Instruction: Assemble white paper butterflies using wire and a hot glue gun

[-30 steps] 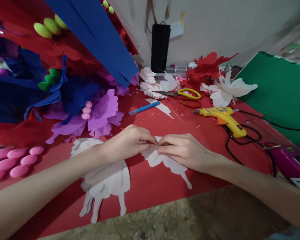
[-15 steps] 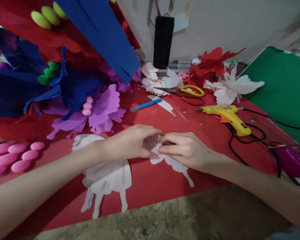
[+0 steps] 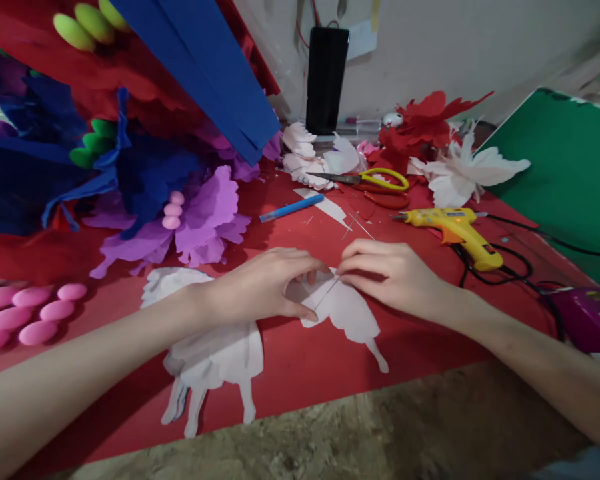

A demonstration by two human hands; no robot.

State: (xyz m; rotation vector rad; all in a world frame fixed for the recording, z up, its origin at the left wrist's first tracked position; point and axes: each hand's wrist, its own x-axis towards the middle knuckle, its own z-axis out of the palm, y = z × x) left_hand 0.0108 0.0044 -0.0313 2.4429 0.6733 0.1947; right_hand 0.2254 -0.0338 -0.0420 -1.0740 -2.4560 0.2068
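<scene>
1. cutouts [image 3: 233, 357], white and piled, lie by the counter's [image 3: 300, 387] front edge.
2. lone cutout [image 3: 356, 312] lies under the fingertips; probably light, limp, easily creased, best held by its scalloped edge.
3. left hand [image 3: 275, 283] arches, thumb and fingers apart; right hand [image 3: 403, 270] seems to pinch a thin strand [image 3: 326, 292].
4. beyond: glue gun [image 3: 455, 228], blue pen [image 3: 292, 209], scissors [image 3: 356, 179].

White cut-out [image 3: 355, 315], red tabletop [image 3: 300, 373], blue pen [image 3: 292, 208]

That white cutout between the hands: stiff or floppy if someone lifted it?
The white cutout looks thin and flat, so it is probably very light. Its narrow tail would likely bend or droop. That slender neck might also crease or tear if tugged.
</scene>
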